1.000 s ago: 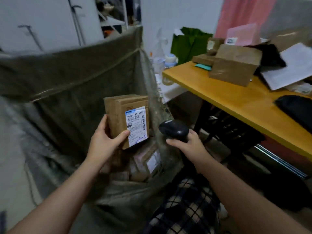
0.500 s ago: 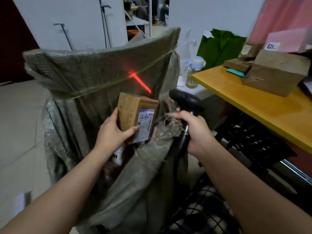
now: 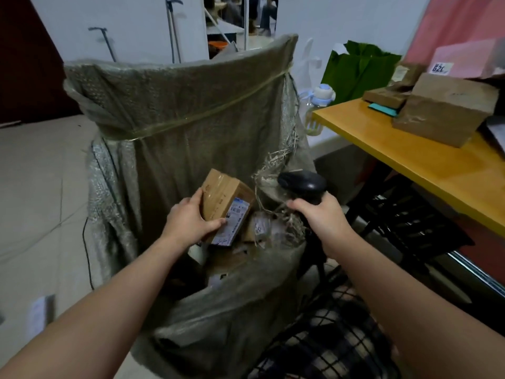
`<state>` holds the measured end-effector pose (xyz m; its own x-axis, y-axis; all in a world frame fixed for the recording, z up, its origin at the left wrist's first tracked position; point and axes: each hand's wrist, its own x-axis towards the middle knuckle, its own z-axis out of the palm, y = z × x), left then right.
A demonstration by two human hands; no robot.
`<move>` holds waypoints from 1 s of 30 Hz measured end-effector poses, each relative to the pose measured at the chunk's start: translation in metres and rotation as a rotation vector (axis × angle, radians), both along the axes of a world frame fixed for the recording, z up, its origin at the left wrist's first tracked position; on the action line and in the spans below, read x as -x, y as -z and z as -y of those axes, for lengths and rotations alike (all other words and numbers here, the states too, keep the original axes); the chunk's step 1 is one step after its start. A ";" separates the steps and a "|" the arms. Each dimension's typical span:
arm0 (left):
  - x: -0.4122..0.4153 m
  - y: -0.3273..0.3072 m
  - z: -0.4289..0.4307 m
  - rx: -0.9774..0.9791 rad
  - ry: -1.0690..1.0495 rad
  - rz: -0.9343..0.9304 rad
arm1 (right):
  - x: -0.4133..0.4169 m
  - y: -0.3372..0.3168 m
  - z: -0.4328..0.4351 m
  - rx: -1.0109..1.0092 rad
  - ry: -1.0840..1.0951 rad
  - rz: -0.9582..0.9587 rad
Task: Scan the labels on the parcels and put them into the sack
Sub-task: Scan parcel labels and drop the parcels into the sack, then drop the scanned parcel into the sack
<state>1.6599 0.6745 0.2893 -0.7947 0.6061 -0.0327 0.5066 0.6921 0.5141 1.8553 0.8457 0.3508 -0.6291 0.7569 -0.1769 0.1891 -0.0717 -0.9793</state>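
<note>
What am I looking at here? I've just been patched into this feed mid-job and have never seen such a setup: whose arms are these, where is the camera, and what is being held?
There is no machine here. These are a person's two bare arms, filmed by one wide-angle camera worn on their head, looking forward and down. The left hand grips a small cardboard parcel with a white label, holding it in the open mouth of the big grey woven sack, above other parcels lying inside. The right hand has its fingers curled round a black handheld scanner beside the sack's frayed edge. To the right stands a yellow table with more brown boxes on it.
</note>
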 end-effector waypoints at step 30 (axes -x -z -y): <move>-0.147 -0.089 -0.179 -0.231 0.614 -0.281 | -0.138 -0.006 -0.083 -0.468 0.446 0.105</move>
